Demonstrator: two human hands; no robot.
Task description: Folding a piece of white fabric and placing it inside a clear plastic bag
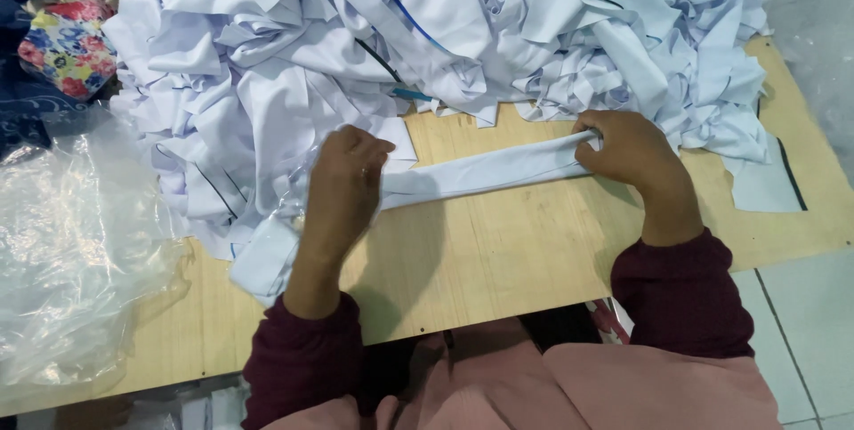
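I see one long folded strip of white cloth (485,172) lying across the pale wooden board table (498,252), left to right, near the middle. My left hand (345,183) presses down on its left end, fingers curled over the fabric. My right hand (627,147) pinches the right end, fingers closed around it. One large heap of white cloth pieces (427,30) fills the far side of the table. One clear crumpled plastic bag (76,243) sits at the near left. One floral-patterned fabric bundle (67,43) lies far left. Two dark maroon sleeves (680,292) show.
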